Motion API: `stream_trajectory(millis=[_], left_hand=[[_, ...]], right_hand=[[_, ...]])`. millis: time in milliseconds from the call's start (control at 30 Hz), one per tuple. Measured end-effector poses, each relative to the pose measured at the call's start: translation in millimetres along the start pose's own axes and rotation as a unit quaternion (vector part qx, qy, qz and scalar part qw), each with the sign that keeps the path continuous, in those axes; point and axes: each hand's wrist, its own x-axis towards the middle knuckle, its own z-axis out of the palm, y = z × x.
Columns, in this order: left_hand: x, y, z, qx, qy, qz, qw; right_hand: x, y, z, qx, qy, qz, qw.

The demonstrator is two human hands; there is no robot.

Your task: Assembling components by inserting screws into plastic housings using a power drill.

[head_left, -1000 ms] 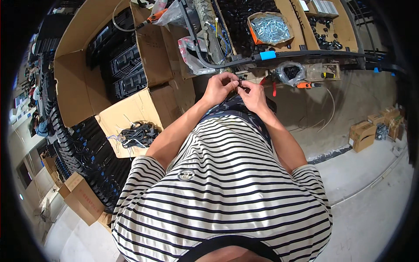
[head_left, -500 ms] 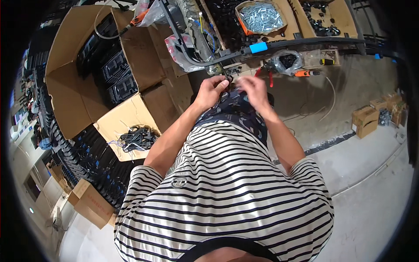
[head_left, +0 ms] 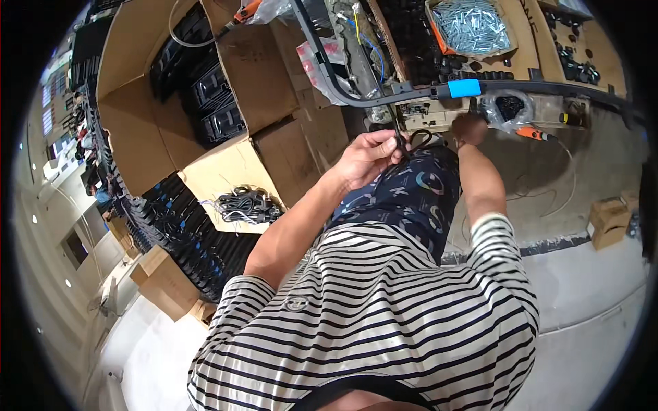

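My left hand [head_left: 370,156] is closed around a thin black cable [head_left: 410,142] that loops out to the right of its fingers, held above my patterned dark shorts. My right hand [head_left: 469,127] reaches forward to the edge of the workbench [head_left: 548,88], right under a blue block [head_left: 464,88] and beside a clear bag of black parts [head_left: 508,108]. Its fingers curl at the bench edge; whether they grip anything is not visible.
A large open cardboard box [head_left: 164,103] with black devices stands at the left, with a bundle of black cables [head_left: 247,204] on its flap. A tray of silver screws [head_left: 471,26] sits on the bench. An orange-handled tool [head_left: 533,133] lies right of my hand. Small boxes [head_left: 608,220] rest on the floor.
My hands were together on the cable in front of me. Now they have parted: the right hand has moved forward to the bench edge, the left keeps the cable.
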Motion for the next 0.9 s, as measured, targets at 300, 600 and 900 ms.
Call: stream_trajectory(millis=[300, 600, 900], left_hand=[[2, 1, -21, -0.035, -0.051, -0.039, 0.997], [13, 1, -26, -0.006, -0.042, -0.072, 0.997], [7, 1, -16, -0.016, -0.01, -0.062, 0.998]], right_hand=[[-169, 39, -178, 0.625, -0.042, -0.091, 0.774], [-253, 8, -290, 0.309, 0.093, -0.213, 0.922], [-262, -3, -305, 0.17, 0.114, -0.18, 0.962]])
